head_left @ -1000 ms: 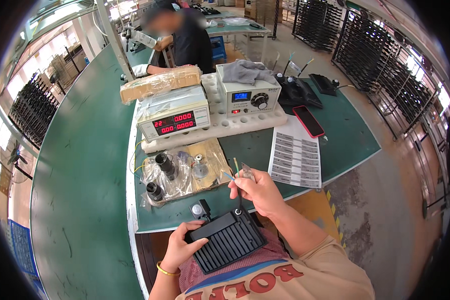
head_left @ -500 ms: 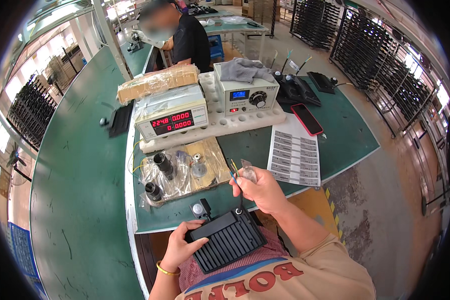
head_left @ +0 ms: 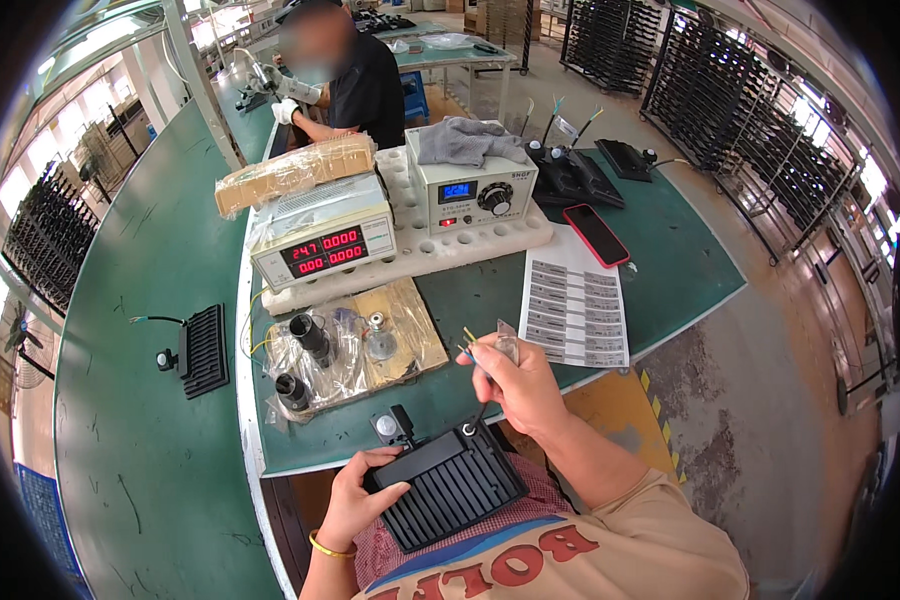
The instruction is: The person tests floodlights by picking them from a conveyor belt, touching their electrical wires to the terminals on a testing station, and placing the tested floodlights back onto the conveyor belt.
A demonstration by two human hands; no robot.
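Observation:
My left hand [head_left: 358, 497] grips the left side of a black finned floodlight [head_left: 452, 487], thumb on the fins. The floodlight lies tilted over my lap at the table's front edge. A small motion sensor with a white dome [head_left: 386, 427] sticks out from its far edge. My right hand [head_left: 520, 385] is closed round the floodlight's black cable, with bare-ended coloured wires [head_left: 467, 345] poking out past the fingertips. A clear, see-through piece [head_left: 507, 343] is also in that hand; its kind I cannot make out.
Beyond my hands lie a film-wrapped board [head_left: 410, 330] with black sockets [head_left: 310, 335], a meter with red digits [head_left: 322, 250], a dial power unit [head_left: 482, 195], a label sheet [head_left: 574, 305] and a phone [head_left: 597, 236]. Another floodlight [head_left: 204, 350] lies on the left table; a gloved co-worker [head_left: 365, 90] sits beyond.
The floodlight on the left table has slid nearer along it, and the co-worker's gloved hand has shifted. The meter's reading has changed. My hands keep their holds, with the view slightly shifted.

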